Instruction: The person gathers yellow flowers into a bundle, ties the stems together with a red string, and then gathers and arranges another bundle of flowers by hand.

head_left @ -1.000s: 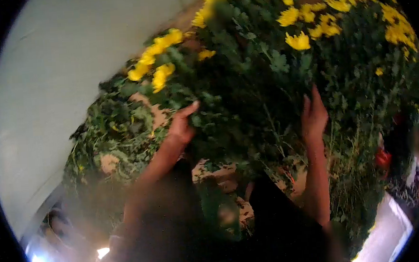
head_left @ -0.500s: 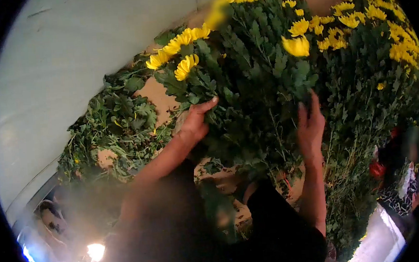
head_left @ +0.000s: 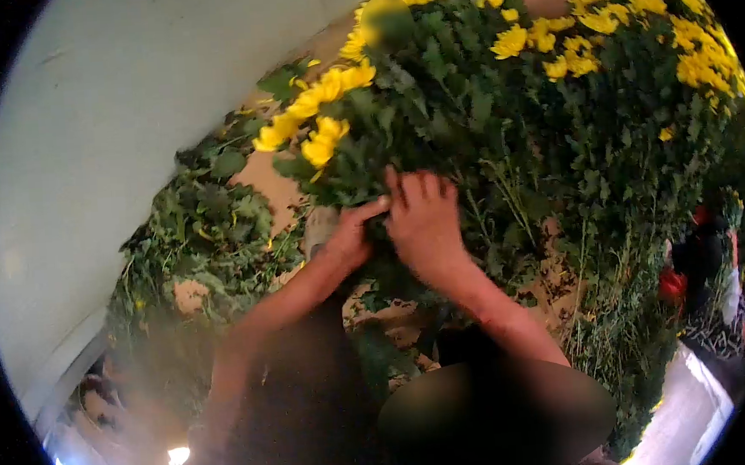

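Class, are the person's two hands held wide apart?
No: the right hand is close beside the left hand, just below some yellow flowers.

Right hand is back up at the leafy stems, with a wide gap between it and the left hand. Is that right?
Not quite: the gap is wrong. The head view shows the right hand close beside the left hand, its fingers near the left thumb. It is back up at the leafy stems, as you said.
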Demonstrator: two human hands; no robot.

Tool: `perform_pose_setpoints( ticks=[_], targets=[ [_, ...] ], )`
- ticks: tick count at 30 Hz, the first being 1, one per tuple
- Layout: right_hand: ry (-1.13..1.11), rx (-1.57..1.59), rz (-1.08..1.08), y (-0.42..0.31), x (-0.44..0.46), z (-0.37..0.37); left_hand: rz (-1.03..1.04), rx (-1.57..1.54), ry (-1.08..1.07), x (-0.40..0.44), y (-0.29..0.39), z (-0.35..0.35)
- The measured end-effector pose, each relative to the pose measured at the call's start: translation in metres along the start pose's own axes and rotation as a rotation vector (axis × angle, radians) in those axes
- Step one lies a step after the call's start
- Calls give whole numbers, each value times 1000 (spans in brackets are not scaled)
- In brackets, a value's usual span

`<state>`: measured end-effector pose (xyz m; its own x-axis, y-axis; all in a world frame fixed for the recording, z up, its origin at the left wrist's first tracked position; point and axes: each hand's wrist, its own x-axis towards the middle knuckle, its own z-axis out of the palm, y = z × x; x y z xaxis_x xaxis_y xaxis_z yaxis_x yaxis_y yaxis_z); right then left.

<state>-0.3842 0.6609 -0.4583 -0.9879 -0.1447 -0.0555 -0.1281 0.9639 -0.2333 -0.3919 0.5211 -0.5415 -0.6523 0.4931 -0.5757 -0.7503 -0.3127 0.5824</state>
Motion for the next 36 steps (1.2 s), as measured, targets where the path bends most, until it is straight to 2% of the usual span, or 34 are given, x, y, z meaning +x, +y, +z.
perform_pose_setpoints(
  ticks=[1,2,3,4,5,7,9,11,13,15,18,20,21,23,24,26,30,32,34,36],
  targets=[
    [-34,30,-16,-2,-3,-3,97,77,-44,2,2,-4],
    [-17,268,-21,-4,-7,-6,197,149,-81,4,6,-6],
    [-12,254,-9,5,-14,-5,-11,-172,57,6,13,-9],
    [18,410,-27,21,-23,0,-225,-481,200,7,24,-10],
    [47,571,-50,37,-32,4,-229,-474,191,7,31,-11],
    [219,311,267,84,-38,9,-158,-433,325,-1,41,-10],
    [162,213,274,124,-52,38,78,-276,204,-14,39,-1],
    [111,127,282,130,-53,48,-92,-402,333,-10,41,-13],
    [-29,85,196,110,-59,50,-68,-415,278,-9,36,-27],
    [-21,81,238,94,-66,38,-4,-373,371,-17,39,-21],
    [-102,158,214,97,-74,43,-7,-389,383,-16,34,-31],
    [90,146,13,105,-60,34,-23,-392,390,-19,35,-35],
    [84,149,14,115,-53,35,-41,-402,390,-21,34,-35],
    [288,-71,284,138,-33,33,-8,-397,395,-19,32,-35],
    [294,-75,288,147,-34,41,26,-386,400,-17,31,-36],
    [-39,-44,380,162,-36,61,38,-366,385,-12,25,-44],
    [95,117,267,147,-57,58,-38,-398,397,-17,26,-50],
    [155,210,130,127,-84,68,-26,-376,421,-17,23,-54],
    [9,287,105,102,-110,75,-9,-346,430,-14,20,-59],
    [-69,268,77,84,-121,70,95,-345,237,-17,18,-66]
  ],
)
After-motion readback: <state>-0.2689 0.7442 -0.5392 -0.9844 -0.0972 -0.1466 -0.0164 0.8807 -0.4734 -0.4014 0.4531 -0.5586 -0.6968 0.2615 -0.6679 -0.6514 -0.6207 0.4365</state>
